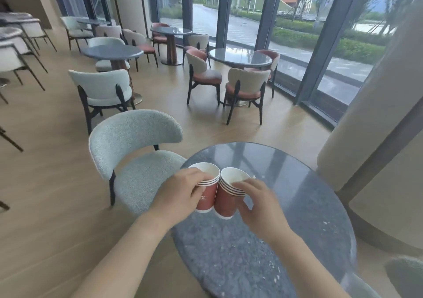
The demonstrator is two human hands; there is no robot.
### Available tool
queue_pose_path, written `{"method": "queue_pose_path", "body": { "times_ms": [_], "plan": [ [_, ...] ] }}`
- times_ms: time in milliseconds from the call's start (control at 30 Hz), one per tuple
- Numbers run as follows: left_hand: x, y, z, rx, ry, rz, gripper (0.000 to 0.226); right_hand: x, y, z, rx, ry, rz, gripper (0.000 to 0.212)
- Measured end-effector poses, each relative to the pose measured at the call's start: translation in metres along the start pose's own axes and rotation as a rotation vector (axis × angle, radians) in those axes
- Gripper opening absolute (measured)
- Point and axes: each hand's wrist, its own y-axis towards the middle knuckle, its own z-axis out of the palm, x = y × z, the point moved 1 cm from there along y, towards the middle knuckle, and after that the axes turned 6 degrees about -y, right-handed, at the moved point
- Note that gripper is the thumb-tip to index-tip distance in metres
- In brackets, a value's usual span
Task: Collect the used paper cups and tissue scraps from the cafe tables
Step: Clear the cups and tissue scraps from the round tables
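Note:
Two red paper cups with white striped rims are held side by side above the near round grey table (297,197). My left hand (178,194) grips the left cup (207,200) from its left side. My right hand (258,208) grips the right cup (226,202) from its right side. The two cups touch along their sides and tilt slightly apart at the rims, and their white insides show. A few small white scraps (263,177) lie on the tabletop just right of the cups.
A pale blue chair (135,151) stands at the table's left side. Farther off are more round grey tables (240,56) with pink and beige chairs (245,89). Tall windows line the back. A curved pale column (377,137) rises on the right.

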Motion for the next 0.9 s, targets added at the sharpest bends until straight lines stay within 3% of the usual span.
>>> {"method": "queue_pose_path", "body": {
  "times_ms": [467,900],
  "plan": [
    [0.115,-0.11,-0.166,-0.204,0.11,-0.266,0.025,0.186,0.054,0.119,0.057,0.182,-0.291,0.038],
    [0.232,-0.115,-0.266,-0.414,0.202,-0.438,0.023,0.29,0.163,0.23,0.178,0.318,-0.45,0.031]
  ]
}}
